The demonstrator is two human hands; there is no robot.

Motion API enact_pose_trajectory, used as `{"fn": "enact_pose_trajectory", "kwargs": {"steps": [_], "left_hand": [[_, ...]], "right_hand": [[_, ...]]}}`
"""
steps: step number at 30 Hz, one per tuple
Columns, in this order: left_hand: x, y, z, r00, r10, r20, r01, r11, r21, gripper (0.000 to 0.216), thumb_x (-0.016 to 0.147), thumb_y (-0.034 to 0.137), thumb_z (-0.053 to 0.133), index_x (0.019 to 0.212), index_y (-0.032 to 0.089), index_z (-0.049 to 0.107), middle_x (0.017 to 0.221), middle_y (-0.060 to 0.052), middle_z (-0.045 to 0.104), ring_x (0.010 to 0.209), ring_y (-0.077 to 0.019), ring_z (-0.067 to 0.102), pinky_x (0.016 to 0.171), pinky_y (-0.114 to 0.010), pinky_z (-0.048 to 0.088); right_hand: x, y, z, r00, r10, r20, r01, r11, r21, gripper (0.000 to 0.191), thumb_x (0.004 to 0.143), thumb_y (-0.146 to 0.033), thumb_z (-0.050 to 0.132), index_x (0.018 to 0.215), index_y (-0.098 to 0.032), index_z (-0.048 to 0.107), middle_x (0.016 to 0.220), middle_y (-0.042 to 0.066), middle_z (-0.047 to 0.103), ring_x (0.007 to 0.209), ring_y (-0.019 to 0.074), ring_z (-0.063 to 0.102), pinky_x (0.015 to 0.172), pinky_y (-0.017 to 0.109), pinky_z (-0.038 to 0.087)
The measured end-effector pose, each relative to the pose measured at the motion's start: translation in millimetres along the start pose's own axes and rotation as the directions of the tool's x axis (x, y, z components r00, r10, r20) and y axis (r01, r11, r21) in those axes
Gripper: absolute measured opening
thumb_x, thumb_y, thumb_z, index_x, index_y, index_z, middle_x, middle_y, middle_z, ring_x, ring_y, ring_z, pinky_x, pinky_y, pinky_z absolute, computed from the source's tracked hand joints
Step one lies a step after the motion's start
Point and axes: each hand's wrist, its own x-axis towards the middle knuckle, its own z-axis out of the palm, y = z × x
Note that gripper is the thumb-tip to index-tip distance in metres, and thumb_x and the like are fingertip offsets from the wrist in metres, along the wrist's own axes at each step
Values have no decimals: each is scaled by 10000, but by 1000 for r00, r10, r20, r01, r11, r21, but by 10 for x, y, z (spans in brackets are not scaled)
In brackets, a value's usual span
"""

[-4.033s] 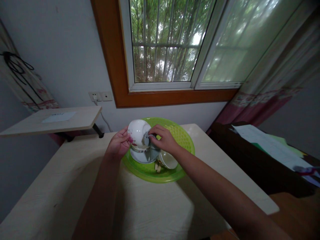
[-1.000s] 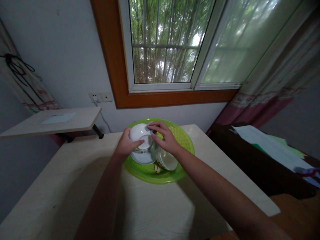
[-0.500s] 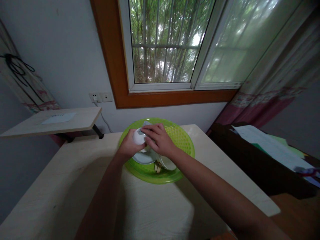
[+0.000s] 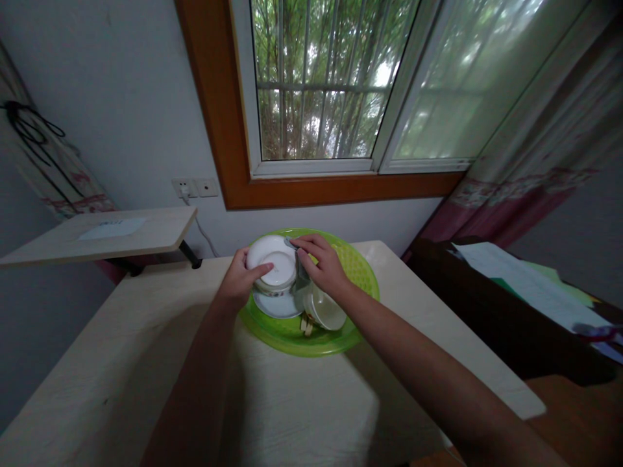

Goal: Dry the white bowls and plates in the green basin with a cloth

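Observation:
My left hand (image 4: 239,280) grips a white bowl (image 4: 280,251) by its left edge, thumb across the base. The bowl is tilted so that its underside faces me. Pinched in my right hand (image 4: 324,263) is a grey cloth (image 4: 302,271), which lies against the bowl's right rim and hangs down beside it. Both hands are over a green plastic basket (image 4: 363,275). In the basket below the bowl is a white plate (image 4: 277,308). A white cup (image 4: 328,312) lies tipped under my right wrist, next to small light wooden pieces (image 4: 306,325) whose kind I cannot make out.
The basket stands on a pale wooden table (image 4: 302,402) near the wall below a window (image 4: 321,84). A small raised shelf (image 4: 107,237) with a paper on it is at the left. At the right, papers (image 4: 525,285) lie on a dark surface.
The bowl has turned so that more of its round base shows. My right hand has moved slightly right, and the cloth now hangs at the bowl's right rim.

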Motion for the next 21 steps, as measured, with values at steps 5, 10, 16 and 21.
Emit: {"fn": "enact_pose_trajectory", "kwargs": {"steps": [5,10,16,21], "left_hand": [[15,-24,-3,999,-9,-47,7,999,-46,629,602,321,882,1107,181,533,1061,-55,668,960,-224,654,881,-376,517],[1,8,13,998,-21,-61,16,997,-82,614,621,325,859,1128,190,540,1067,-58,677,986,-237,660,897,-382,517],[6,30,24,996,-62,-64,57,995,-80,639,601,337,842,1124,184,508,1094,-69,660,994,-235,649,875,-380,519],[-10,54,26,997,-61,-52,57,996,-72,614,610,316,812,1123,184,502,1069,-60,653,964,-217,644,846,-352,515]], "right_hand": [[-21,-76,4,973,-219,68,221,975,-29,332,991,-191,524,1289,-247,661,1170,109,650,1094,232,605,946,442,533],[-32,-125,64,930,-309,199,334,936,-110,281,989,-231,566,1249,-267,669,1153,87,673,1040,232,598,916,424,530],[-27,-124,105,982,-131,137,154,973,-170,246,1010,-305,542,1182,-253,711,1131,100,654,1037,232,595,887,384,530],[-61,-132,112,953,-165,254,218,956,-198,259,1024,-331,515,1145,-229,720,1059,100,657,965,220,579,845,364,506]]}}
